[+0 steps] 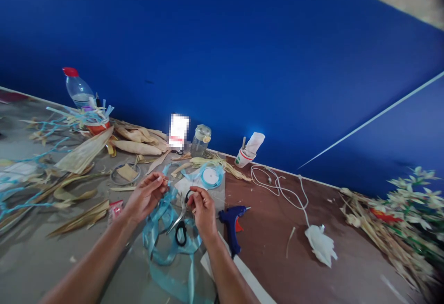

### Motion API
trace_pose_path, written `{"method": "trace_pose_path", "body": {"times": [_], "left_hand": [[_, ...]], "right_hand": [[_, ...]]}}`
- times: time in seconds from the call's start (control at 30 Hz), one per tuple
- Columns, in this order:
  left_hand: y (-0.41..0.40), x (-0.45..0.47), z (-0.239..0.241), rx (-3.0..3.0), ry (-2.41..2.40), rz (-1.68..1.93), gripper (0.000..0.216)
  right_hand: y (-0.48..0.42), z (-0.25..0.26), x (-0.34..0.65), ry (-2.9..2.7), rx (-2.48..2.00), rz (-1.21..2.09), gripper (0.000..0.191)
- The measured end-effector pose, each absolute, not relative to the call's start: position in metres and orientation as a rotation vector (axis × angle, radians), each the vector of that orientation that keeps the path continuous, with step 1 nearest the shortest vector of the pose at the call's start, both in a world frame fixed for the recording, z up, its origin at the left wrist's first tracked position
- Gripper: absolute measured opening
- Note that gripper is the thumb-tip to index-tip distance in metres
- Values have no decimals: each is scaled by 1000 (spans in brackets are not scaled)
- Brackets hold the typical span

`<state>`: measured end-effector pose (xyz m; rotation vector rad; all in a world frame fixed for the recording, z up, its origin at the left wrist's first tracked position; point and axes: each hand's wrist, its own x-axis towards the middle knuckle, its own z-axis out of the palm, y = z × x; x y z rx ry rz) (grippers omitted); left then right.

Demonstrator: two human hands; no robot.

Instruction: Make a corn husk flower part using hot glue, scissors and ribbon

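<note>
My left hand (150, 194) is closed in a pinch, with a thin pale bit at its fingertips that is too small to name. Beside it my right hand (203, 208) is also closed, fingertips pressed together; whatever they grip is hidden. Its fingers overlap one black loop of the scissors (181, 234), but I cannot tell whether they hold it. Loose light-blue ribbon (166, 251) lies tangled below and between both hands, around the scissors. Just behind them is a ribbon spool (210, 177) with a white centre and blue ribbon.
A blue glue gun (234, 225) lies right of my right hand. Behind are a glass jar (200, 140), a paper cup (244, 157) and a white cable (277, 181). Dried husks (137, 140) and a plastic bottle (79, 89) are left; white flowers (416, 197) stand right, before the blue wall.
</note>
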<state>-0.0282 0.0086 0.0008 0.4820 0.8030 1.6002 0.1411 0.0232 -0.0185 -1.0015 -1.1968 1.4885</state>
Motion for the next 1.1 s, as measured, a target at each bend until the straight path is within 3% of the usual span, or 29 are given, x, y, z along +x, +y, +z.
{"method": "trace_pose_path", "body": {"times": [0.23, 0.43, 0.83, 1.1], "left_hand": [[5, -2, -7, 484, 814, 1417, 15], [3, 10, -14, 529, 824, 1346, 17], [0, 9, -24, 721, 889, 1295, 24], [0, 9, -25, 736, 909, 1284, 26]], "right_hand": [[19, -13, 139, -1276, -1007, 1467, 31], [17, -5, 137, -1278, -1033, 1417, 15], [21, -13, 136, -847, -939, 1878, 26], [21, -14, 138, -783, -903, 1969, 30]]}}
